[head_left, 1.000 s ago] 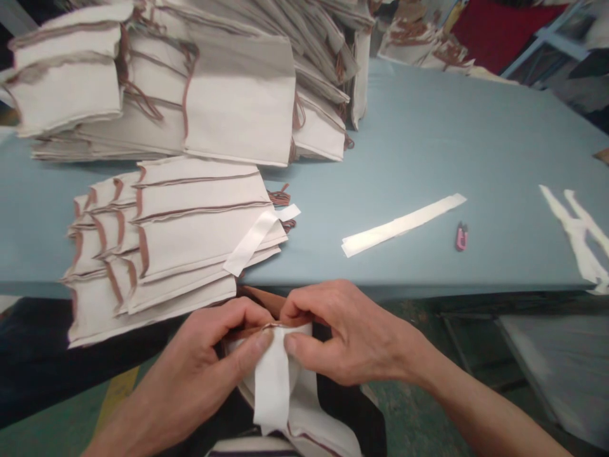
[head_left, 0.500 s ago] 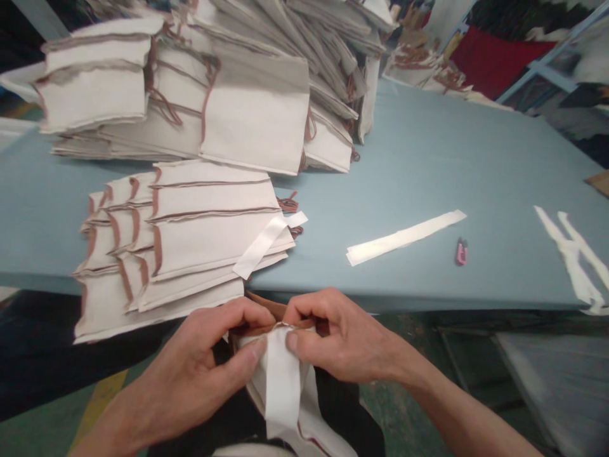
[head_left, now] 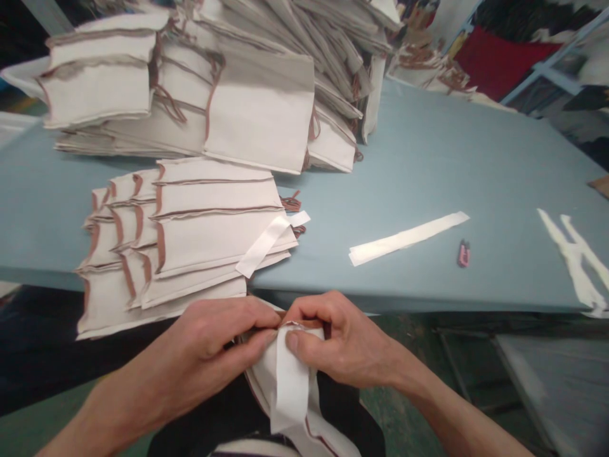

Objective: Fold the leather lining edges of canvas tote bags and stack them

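Observation:
A cream fabric bag (head_left: 261,376) with brown edging lies over my lap, below the table's front edge. My left hand (head_left: 221,346) is closed, thumb and fingers pinching the bag's top edge. Close beside it, my right hand (head_left: 340,346) pinches the same edge together with the upper end of a white strip (head_left: 291,387). The strip hangs down over the bag. My fingers partly hide the brown edging where they grip.
Overlapping cream bags (head_left: 214,238) lie at the table's front left, a loose white strip (head_left: 261,247) across them. A larger bag pile (head_left: 261,108) stands behind. Rightward on the blue-green table (head_left: 428,158) are paper strips (head_left: 409,238), a small pink tool (head_left: 464,253) and white scraps (head_left: 573,257).
My left fingers have shifted slightly right along the bag's edge, closer to the white strip. Strip and bag have moved a little right; my right hand keeps its pinch.

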A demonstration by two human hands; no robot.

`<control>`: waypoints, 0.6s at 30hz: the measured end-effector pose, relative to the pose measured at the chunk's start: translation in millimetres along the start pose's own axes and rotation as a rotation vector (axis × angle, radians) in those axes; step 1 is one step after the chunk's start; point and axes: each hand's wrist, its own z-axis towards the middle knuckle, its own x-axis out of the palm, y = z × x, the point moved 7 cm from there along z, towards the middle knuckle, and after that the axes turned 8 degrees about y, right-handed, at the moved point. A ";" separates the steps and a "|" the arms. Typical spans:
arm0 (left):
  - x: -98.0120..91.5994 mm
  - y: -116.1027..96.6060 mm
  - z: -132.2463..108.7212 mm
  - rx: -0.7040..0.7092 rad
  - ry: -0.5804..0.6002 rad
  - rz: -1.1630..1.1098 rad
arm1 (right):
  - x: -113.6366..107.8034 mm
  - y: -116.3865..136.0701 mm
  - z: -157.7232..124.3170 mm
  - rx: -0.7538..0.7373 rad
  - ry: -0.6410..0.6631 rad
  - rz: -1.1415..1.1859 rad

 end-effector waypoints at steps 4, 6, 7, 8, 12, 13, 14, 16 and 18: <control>-2.9 -6.3 0.9 0.077 -0.002 0.071 | 0.5 0.6 -2.0 -0.003 0.000 -0.001; -4.6 -8.0 1.4 0.076 -0.002 0.093 | -0.6 4.1 -2.9 -0.012 -0.033 -0.076; -5.2 -8.5 1.7 0.071 0.004 0.103 | -1.0 6.8 -3.4 -0.022 -0.051 -0.129; -5.5 -8.8 2.0 0.065 0.016 0.114 | -1.2 9.9 -4.0 -0.033 -0.069 -0.186; -5.0 -8.3 4.4 0.061 0.086 0.167 | -0.6 17.0 -5.3 -0.042 -0.109 -0.327; -4.4 -7.3 5.3 0.052 0.106 0.178 | -0.5 17.1 -5.3 -0.032 -0.112 -0.343; -3.6 -6.1 6.3 0.039 0.126 0.187 | -0.4 16.8 -5.2 -0.022 -0.112 -0.352; -2.1 -4.2 8.8 0.013 0.152 0.200 | -0.4 16.1 -4.6 -0.008 -0.109 -0.362; 0.0 -4.5 11.7 0.012 0.159 0.230 | 0.5 15.4 -3.7 -0.002 -0.092 -0.367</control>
